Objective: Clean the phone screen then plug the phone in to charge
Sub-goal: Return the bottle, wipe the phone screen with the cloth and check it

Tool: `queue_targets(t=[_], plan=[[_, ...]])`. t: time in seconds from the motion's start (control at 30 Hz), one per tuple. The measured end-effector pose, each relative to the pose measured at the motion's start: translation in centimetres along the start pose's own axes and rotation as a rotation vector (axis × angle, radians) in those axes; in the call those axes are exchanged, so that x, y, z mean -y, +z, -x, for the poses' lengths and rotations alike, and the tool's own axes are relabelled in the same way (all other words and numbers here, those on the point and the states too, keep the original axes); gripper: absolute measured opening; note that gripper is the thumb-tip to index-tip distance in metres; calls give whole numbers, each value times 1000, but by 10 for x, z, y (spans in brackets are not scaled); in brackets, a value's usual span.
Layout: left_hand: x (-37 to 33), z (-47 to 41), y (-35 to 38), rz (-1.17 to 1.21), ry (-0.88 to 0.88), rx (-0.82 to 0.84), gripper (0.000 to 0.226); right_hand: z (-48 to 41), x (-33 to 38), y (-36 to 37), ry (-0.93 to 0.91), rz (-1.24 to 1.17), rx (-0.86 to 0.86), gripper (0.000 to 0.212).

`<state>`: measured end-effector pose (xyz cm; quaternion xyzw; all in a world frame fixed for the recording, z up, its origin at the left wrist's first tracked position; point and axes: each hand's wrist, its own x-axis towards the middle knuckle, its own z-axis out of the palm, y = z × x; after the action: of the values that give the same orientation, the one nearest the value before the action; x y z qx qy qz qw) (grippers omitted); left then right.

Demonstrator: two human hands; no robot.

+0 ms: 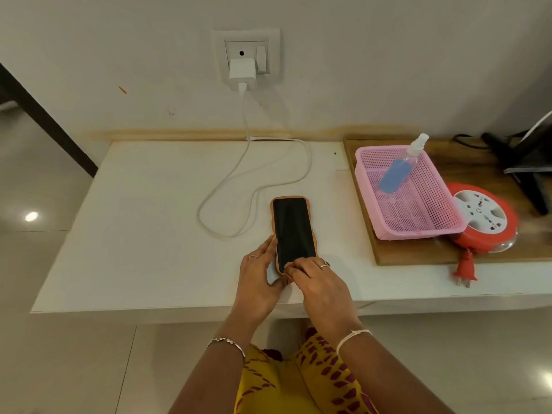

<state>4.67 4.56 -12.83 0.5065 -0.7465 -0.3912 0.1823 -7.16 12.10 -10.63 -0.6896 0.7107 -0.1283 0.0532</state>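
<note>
Dark-screened phone (293, 231) flat on white table (143, 234), left hand (259, 279) gripping its near-left edge, right hand (316, 282) fingertips pinched at its near end, white cable (236, 180) looping left.

Phone (294, 231) bottom edge and port hidden under right hand (319, 286) fingers. Cable (254, 180) free end runs behind the phone's left side, tip not visible, can't tell if plugged in. Left hand (260, 276) covers the phone's lower-left corner. Dark stand (525, 162) at upper right cut off by frame edge. Both forearms cropped at bottom.
</note>
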Motion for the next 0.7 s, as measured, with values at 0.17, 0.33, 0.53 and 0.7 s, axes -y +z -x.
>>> queue_targets(t=[0.17,0.33,0.53,0.7], plan=[[1,0,-1,-26,9,8,80,-4,-1,0,-60,3,-6,55],[-1,1,1,0,6,4,81,-3,-25,-10,-43,54,25,54],[-1,0,1,4,15,3,83,-19,-27,-11,109,38,-44,44],[-1,-1,0,12,7,3,80,-28,0,1,-9,3,-36,41]])
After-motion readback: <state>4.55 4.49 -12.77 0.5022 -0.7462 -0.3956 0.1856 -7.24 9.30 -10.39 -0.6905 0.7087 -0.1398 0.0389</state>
